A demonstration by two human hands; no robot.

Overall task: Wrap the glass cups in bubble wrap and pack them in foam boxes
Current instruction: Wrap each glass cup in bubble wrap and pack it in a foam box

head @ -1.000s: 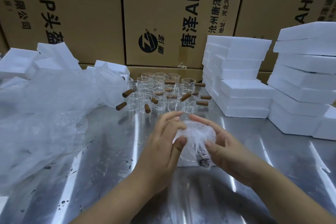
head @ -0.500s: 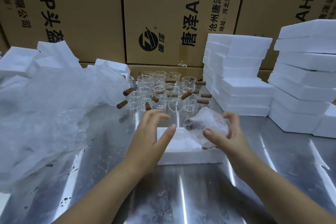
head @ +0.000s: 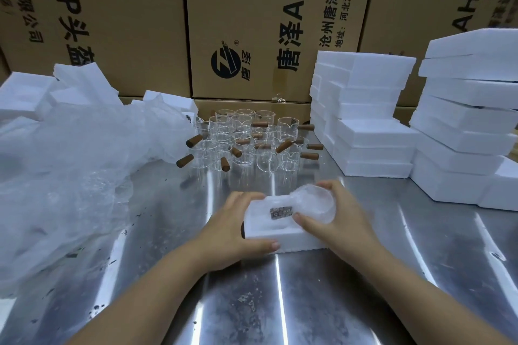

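Note:
A white foam box (head: 269,235) lies open on the steel table (head: 280,302) in front of me. A glass cup wrapped in bubble wrap (head: 314,203) sits in its cavity, the brown handle showing through the wrap toward the left. My left hand (head: 235,230) grips the box's left end, thumb along the near edge. My right hand (head: 336,218) curls round the wrapped cup at the right end of the box. Several bare glass cups with wooden handles (head: 244,143) stand in a cluster behind.
A large heap of bubble wrap (head: 78,171) covers the left of the table, with foam pieces (head: 25,92) behind it. Stacks of foam boxes (head: 364,117) and more foam stacks (head: 471,117) stand at the right. Cardboard cartons (head: 252,22) wall off the back.
My right hand carried the wrapped cup down into the foam box. My left hand let go of the wrap and took hold of the box's left end.

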